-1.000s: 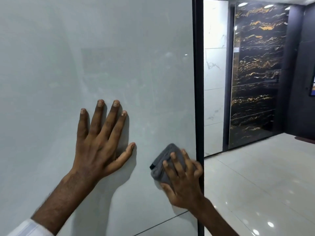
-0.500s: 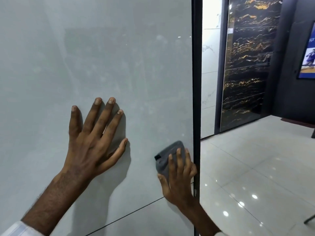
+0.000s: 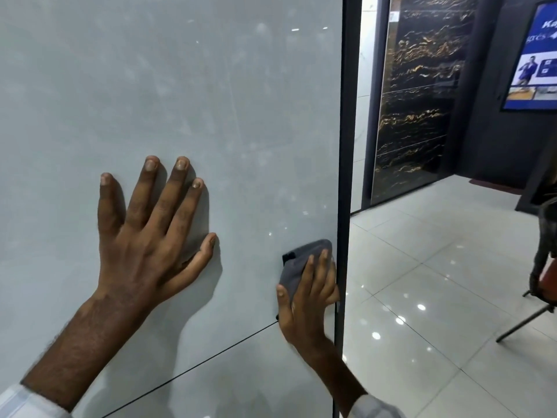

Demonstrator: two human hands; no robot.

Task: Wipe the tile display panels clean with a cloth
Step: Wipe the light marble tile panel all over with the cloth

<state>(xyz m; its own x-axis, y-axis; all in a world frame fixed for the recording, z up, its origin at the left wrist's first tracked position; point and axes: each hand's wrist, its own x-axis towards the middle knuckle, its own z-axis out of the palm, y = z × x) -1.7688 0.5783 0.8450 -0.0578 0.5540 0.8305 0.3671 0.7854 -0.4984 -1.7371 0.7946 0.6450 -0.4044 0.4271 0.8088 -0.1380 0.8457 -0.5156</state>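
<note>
A pale grey tile panel (image 3: pixel 187 95) fills the space under and above both hands, glossy, with faint cloudy smears showing above the left hand's fingertips. A thin dark joint line (image 3: pixel 211 359) crosses it below the hands, slanting up toward the right wrist. Just right of the right hand runs the panel's black edge frame (image 3: pixel 346 146), and beyond that, well apart from the hands, lie a shiny white floor (image 3: pixel 437 297) and a black tile with gold veins (image 3: pixel 422 101).

The left hand (image 3: pixel 150 245) lies flat and spread on the panel, holding nothing, apparently bracing. The right hand (image 3: pixel 310 294) presses a folded grey cloth (image 3: pixel 297 265) against the panel, fingers laid over it and thumb hooked at its left side; the cloth sticks out above the fingertips and nearly touches the frame.

The step in hand looks like wiping the lower right edge of this panel. Judging by the smears higher up, much of the surface remains to be done. The next move probably calls for firm, even pressure along the frame, then a sweep leftward or upward, with the left hand shifted out of the cloth's path.
</note>
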